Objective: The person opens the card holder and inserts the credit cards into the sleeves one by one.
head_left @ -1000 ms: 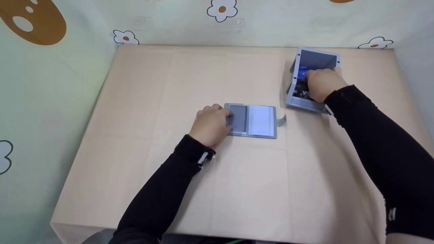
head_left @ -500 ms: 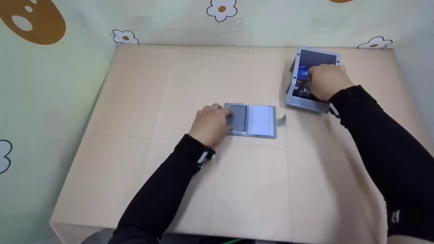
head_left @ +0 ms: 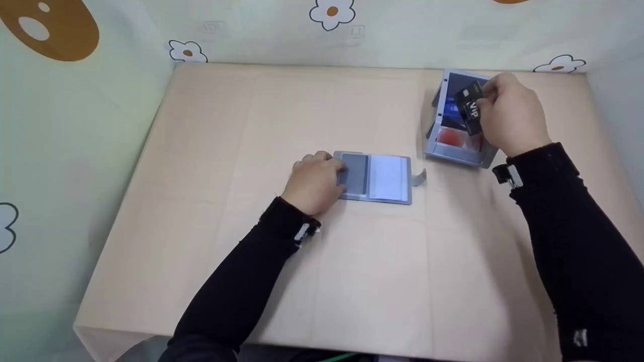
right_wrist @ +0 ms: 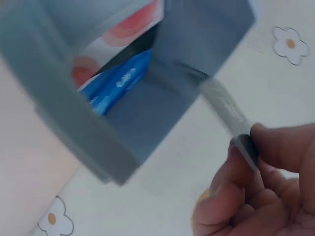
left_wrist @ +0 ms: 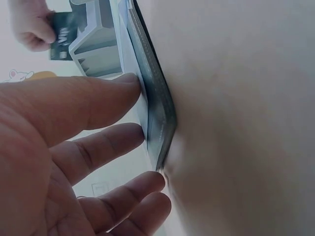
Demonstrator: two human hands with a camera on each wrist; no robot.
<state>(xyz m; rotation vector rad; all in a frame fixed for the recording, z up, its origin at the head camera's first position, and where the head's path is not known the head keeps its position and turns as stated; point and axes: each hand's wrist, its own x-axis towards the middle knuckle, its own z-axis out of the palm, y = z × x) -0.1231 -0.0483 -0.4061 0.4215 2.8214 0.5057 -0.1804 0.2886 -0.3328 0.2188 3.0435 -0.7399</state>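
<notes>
Right fingers (head_left: 499,83) pinching black card (head_left: 469,108) (marked "Vip"), over grey box (head_left: 453,153), left fingers (left_wrist: 110,142) relaxed, touching grey cardholder (head_left: 387,177)

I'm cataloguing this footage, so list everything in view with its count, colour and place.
VIP card: one, black, above the box
box: one, grey, far right of the table
blue card: at least one, blue, inside the box
red-and-white card: at least one, red and white, inside the box
card holder: one, grey, open near the table's middle
tablecloth: one, beige, over the table
wall covering: count unclear, pale with flowers and brown shapes, around the table
sleeves: two, black, on both arms
left hand: one, touching the holder's left edge
right hand: one, pinching the VIP card
</notes>
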